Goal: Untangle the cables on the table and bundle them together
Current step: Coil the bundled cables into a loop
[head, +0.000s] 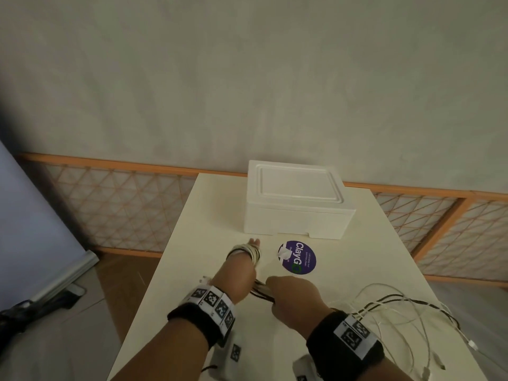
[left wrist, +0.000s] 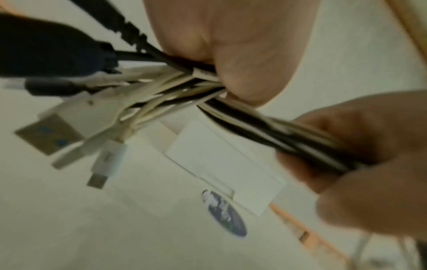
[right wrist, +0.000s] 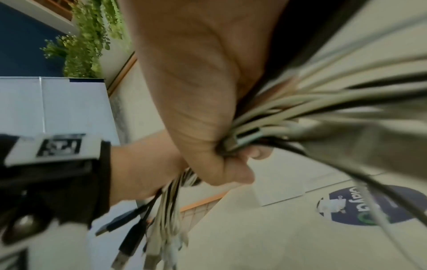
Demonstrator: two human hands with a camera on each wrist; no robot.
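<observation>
Left hand (head: 243, 259): fingers wound with cable bundle (left wrist: 175, 91), thumb clamping it.
Right hand (head: 295, 296): fist around the same cables.
Loose cable ends (head: 406, 320): table (head: 209, 215), 4 o'clock.

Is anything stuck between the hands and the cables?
No. Both hands already grip the cables directly: the left hand holds them near the plugs, the right hand just beside it. Nothing visible sits between.

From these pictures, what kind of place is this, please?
Probably an indoor office or shared workroom, not a home kitchen: a plain cream table against an orange-framed lattice partition, a grey-blue display board, and hanging green plants.
</observation>
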